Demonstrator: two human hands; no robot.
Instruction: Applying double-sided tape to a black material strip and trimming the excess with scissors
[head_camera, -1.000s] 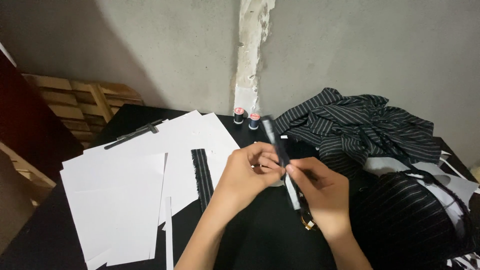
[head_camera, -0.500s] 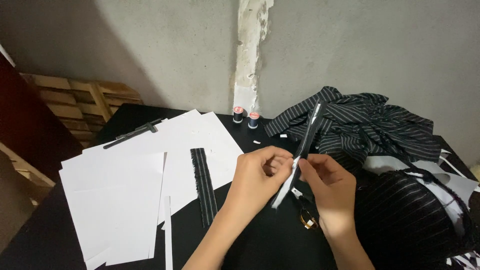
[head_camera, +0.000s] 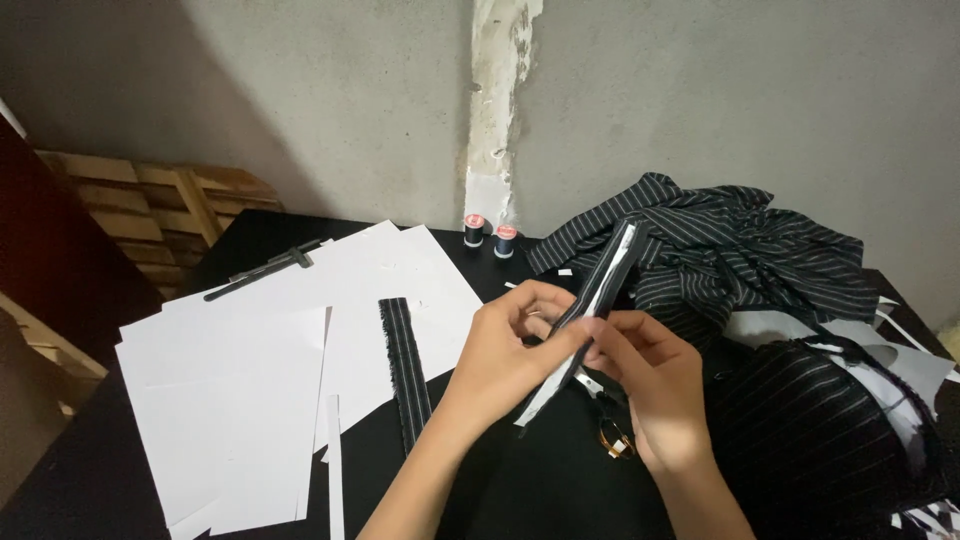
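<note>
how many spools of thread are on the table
2: two thread spools stand side by side at the table's back edge by the wall, left spool, right spool. The striped fabric pile may hide others.

Two hands are in view, the left hand (head_camera: 505, 345) and the right hand (head_camera: 650, 385), and between their fingers (head_camera: 560, 345) sits one long fabric strip (head_camera: 590, 300). One second strip (head_camera: 405, 365) lies flat left of the fingers. Beyond the fingers, by the wall, stand two thread spools (head_camera: 490, 235). Several white paper sheets (head_camera: 250, 400) overlap further left; an exact count can't be made. One heap of striped cloth (head_camera: 740, 260) lies right of the fingers.
</note>
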